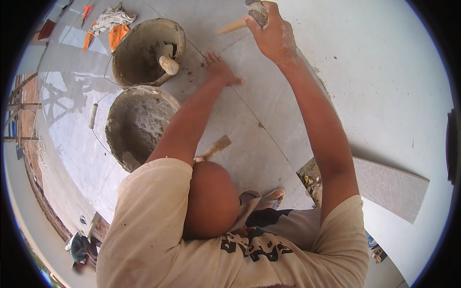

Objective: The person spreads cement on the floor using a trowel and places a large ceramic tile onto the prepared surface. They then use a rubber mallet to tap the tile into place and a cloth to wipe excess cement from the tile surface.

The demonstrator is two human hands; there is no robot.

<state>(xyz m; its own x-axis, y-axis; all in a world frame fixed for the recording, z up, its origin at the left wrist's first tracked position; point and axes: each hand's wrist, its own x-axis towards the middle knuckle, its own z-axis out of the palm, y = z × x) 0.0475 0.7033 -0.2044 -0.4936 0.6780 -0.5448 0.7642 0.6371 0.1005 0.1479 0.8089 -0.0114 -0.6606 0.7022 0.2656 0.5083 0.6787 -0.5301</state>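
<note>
My left hand (pixel 221 71) lies flat with spread fingers on a large grey floor tile (pixel 254 103), near the joint lines. Above the floor by the wall, my right hand (pixel 276 36) is closed round the dark head of what looks like a mallet (pixel 258 13). Its pale wooden handle (pixel 233 27) points left and is blurred. Left of my left hand stands a mortar-crusted bucket (pixel 129 55) with a wooden-handled tool (pixel 169 65) in it. A second bucket (pixel 114 120), holding wet grey mortar, sits nearer, partly behind my left arm.
A flat wooden piece (pixel 216 148) lies beside my knee. A strip of tile (pixel 391 187) with a combed pattern rests by the white wall (pixel 384 86). Rubble (pixel 309 180) shows in an untiled gap. Orange-and-grey cloths (pixel 113 21) lie far left. Another person (pixel 82 248) is at lower left.
</note>
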